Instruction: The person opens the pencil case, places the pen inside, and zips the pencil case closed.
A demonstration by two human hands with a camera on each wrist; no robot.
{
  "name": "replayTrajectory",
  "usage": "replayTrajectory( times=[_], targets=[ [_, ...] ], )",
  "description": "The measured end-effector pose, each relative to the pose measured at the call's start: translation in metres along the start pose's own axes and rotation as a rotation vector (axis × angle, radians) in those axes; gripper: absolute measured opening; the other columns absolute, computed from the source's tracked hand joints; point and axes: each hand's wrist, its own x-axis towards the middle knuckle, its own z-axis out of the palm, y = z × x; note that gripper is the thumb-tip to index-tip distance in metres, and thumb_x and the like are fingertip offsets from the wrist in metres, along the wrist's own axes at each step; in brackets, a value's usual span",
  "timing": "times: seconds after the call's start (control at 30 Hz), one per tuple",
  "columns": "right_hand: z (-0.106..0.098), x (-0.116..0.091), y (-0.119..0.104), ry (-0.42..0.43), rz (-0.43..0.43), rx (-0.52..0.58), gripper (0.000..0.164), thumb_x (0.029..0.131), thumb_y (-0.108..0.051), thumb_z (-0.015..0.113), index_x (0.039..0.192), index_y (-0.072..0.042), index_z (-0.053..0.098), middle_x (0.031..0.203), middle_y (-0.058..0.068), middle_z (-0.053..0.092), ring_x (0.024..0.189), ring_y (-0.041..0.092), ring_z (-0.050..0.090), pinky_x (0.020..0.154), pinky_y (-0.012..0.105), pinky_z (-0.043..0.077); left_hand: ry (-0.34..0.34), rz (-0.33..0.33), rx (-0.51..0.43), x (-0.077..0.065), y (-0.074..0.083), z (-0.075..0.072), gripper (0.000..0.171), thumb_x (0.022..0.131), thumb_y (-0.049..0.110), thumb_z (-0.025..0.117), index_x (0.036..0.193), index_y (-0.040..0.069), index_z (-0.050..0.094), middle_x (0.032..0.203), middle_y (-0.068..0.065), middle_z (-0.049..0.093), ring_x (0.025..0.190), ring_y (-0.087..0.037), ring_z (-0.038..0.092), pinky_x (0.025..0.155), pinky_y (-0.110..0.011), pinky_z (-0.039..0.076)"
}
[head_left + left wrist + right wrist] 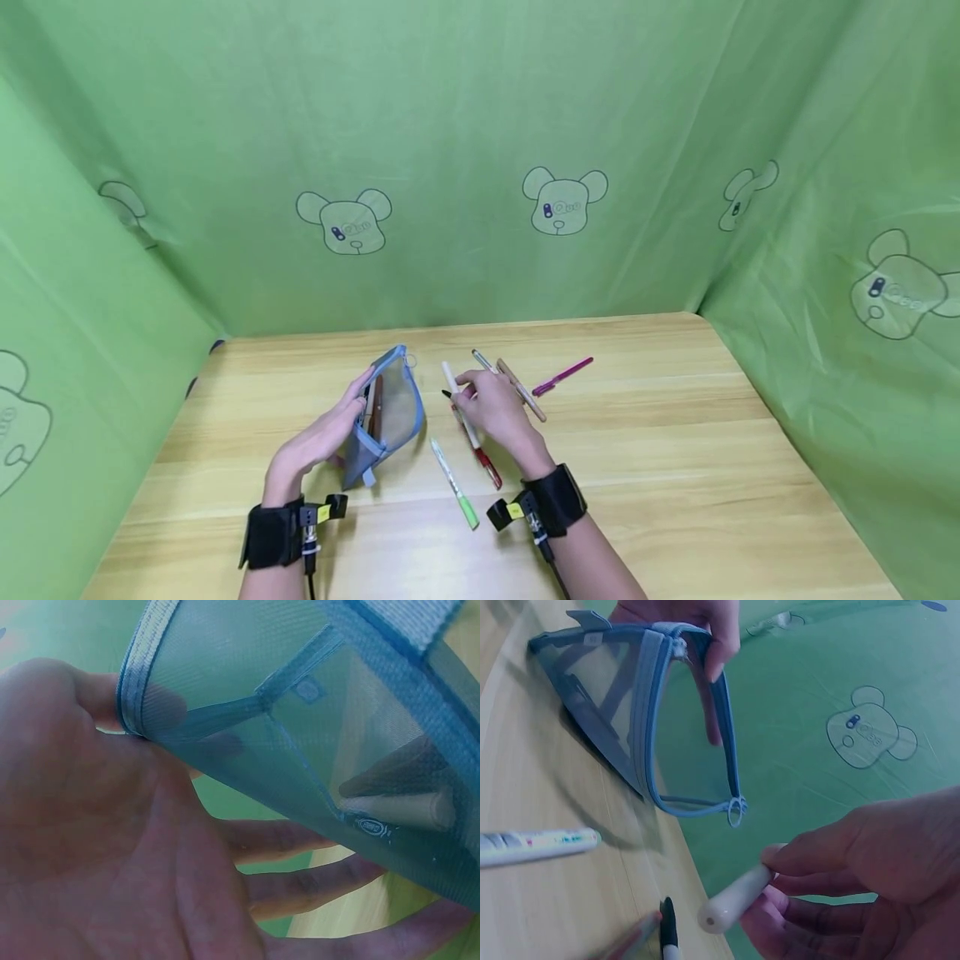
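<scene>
My left hand (318,437) grips the edge of an unzipped blue mesh pencil case (406,404), held tilted with its mouth facing right. Through the mesh in the left wrist view, a pale pen (409,808) and a dark one lie inside. My right hand (497,408) pinches a white pen (733,901) between thumb and fingers, to the right of the case's mouth. Under and beside that hand lie a red pen (489,468) and a black-tipped pen (668,922).
A white marker with a green end (454,483) lies in front of the case. Past my right hand are a brown pen (534,406), a grey-blue pen (482,359) and a magenta pen (564,377). Green cloth (465,283) walls the wooden table (675,467) at back and sides.
</scene>
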Motion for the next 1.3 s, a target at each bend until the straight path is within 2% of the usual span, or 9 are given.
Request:
replayTrajectory(
  times=[0.1,0.2,0.43,0.73,0.83,1.0,1.07,1.17,1.3],
  targets=[
    [0.003,0.002,-0.005,-0.010,0.001,0.022,0.032,0.093,-0.009,0.072,0.125,-0.001,0.071,0.085,-0.001,0.072,0.060,0.008,0.058,0.053,0.024,0.052,0.003,-0.004,-0.001,0.000,0.001,0.001,0.062,0.111,0.027,0.021,0.165,0.032,-0.009,0.170,-0.018,-0.016,0.148,-0.061,0.002,0.078,-0.084,0.046],
    [0.006,0.005,-0.011,-0.033,-0.014,0.023,0.034,0.091,-0.007,0.073,0.125,-0.001,0.072,0.084,-0.001,0.071,0.060,0.009,0.058,0.051,0.022,0.050,0.002,-0.004,0.003,0.001,0.001,0.001,0.063,0.110,0.027,0.021,0.165,0.033,-0.009,0.170,-0.017,-0.017,0.147,-0.061,0.002,0.077,-0.084,0.047],
    [0.015,0.012,-0.027,-0.084,0.028,0.038,0.033,0.089,-0.007,0.075,0.122,-0.005,0.074,0.083,-0.004,0.071,0.066,0.007,0.062,0.063,0.022,0.054,0.005,-0.011,0.001,0.000,0.002,0.001,0.063,0.110,0.028,0.022,0.165,0.033,-0.009,0.169,-0.018,-0.017,0.146,-0.064,0.004,0.078,-0.086,0.045],
    [0.034,0.026,-0.048,-0.100,0.073,0.137,0.025,0.091,-0.007,0.076,0.115,-0.001,0.076,0.092,0.006,0.074,0.071,0.010,0.065,0.061,0.017,0.057,0.008,-0.007,0.019,0.000,0.003,0.003,0.062,0.111,0.029,0.022,0.165,0.032,-0.008,0.169,-0.017,-0.019,0.144,-0.066,0.003,0.078,-0.088,0.043],
    [0.040,0.029,-0.053,-0.118,0.083,0.183,0.027,0.091,-0.006,0.075,0.117,0.001,0.074,0.091,0.007,0.074,0.071,0.012,0.066,0.060,0.019,0.059,0.003,-0.015,0.005,-0.001,0.003,0.004,0.062,0.111,0.029,0.022,0.165,0.033,-0.008,0.169,-0.020,-0.018,0.143,-0.068,0.005,0.080,-0.088,0.041],
    [0.046,0.030,-0.057,-0.161,0.090,0.330,0.030,0.094,-0.001,0.069,0.124,0.004,0.070,0.089,0.009,0.072,0.074,0.026,0.072,0.065,0.032,0.064,0.002,-0.022,-0.012,-0.002,0.002,0.005,0.062,0.111,0.029,0.021,0.165,0.034,-0.008,0.168,-0.025,-0.016,0.141,-0.070,0.009,0.080,-0.086,0.045],
    [0.046,0.029,-0.057,-0.163,0.077,0.369,0.031,0.095,0.001,0.067,0.126,0.004,0.069,0.090,0.011,0.073,0.078,0.031,0.074,0.067,0.036,0.065,0.002,-0.022,-0.011,-0.002,0.002,0.005,0.061,0.111,0.030,0.021,0.165,0.034,-0.008,0.168,-0.025,-0.015,0.141,-0.071,0.010,0.079,-0.084,0.047],
    [0.040,0.028,-0.053,-0.144,0.013,0.355,0.026,0.096,0.002,0.066,0.121,0.004,0.070,0.091,0.014,0.074,0.080,0.031,0.074,0.065,0.031,0.064,0.001,-0.025,-0.003,-0.002,0.003,0.004,0.061,0.111,0.030,0.021,0.165,0.034,-0.008,0.168,-0.024,-0.015,0.141,-0.070,0.009,0.078,-0.082,0.049],
    [0.025,0.029,-0.045,-0.122,-0.118,0.243,0.022,0.096,0.000,0.067,0.117,0.002,0.073,0.096,0.011,0.076,0.085,0.023,0.073,0.070,0.019,0.059,-0.001,-0.023,0.007,-0.003,0.004,0.002,0.062,0.111,0.029,0.022,0.165,0.034,-0.008,0.168,-0.023,-0.016,0.142,-0.069,0.008,0.078,-0.083,0.048]
  ],
)
